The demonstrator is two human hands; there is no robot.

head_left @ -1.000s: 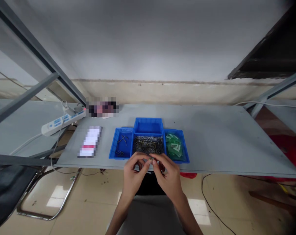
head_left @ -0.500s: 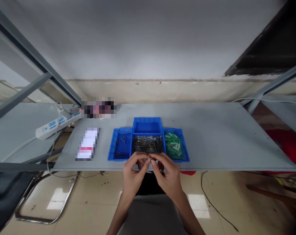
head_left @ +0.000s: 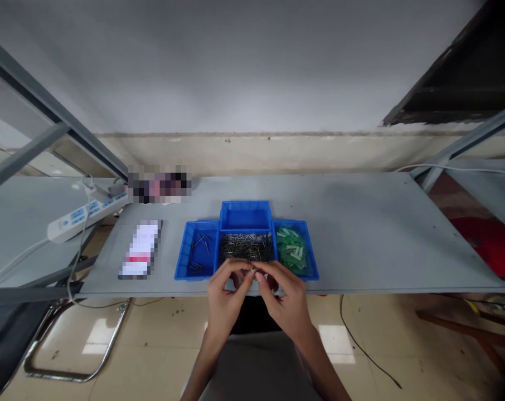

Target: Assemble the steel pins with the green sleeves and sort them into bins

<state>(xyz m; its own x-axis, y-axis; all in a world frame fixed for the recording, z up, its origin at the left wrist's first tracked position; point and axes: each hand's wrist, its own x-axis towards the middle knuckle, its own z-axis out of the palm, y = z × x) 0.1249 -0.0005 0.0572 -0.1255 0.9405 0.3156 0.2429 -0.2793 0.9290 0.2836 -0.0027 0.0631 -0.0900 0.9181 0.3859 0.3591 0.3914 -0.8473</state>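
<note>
- The pin (head_left: 253, 271) is a tiny dark metal piece with a pale glint, pinched between the fingertips of both hands just over the near edge of the table (head_left: 361, 234), in front of the middle bin (head_left: 246, 248). Its exact shape is too small to make out.
- The left hand (head_left: 226, 295) has thumb and forefinger closed to a fine pinch on the pin's left end; the other fingers curl loosely under.
- The right hand (head_left: 283, 298) meets it from the other side, fingertips closed on the same spot. Whether it holds a second small part against the pin, I cannot tell.
- Risk: the piece is so small, and held only at the tips, that a slight slip of either pinch would likely drop it. Since the hands sit at the table's edge, it could fall past the edge to the floor (head_left: 152, 345) or lap rather than into a bin.
- Risk: with both hands pressing from opposite ends, uneven force might bend or flick the thin pin.
- Risk: a knuckle is close to the middle bin's near wall; a nudge could shift that bin, full of like dark pins.
- Around it: the left bin (head_left: 196, 253) holds a few loose pins, the right bin (head_left: 294, 250) green and white plastic parts, the back bin (head_left: 244, 215) looks bare.
- Farther left lie a blurred card (head_left: 140, 256) and a power strip (head_left: 85, 214).
</note>
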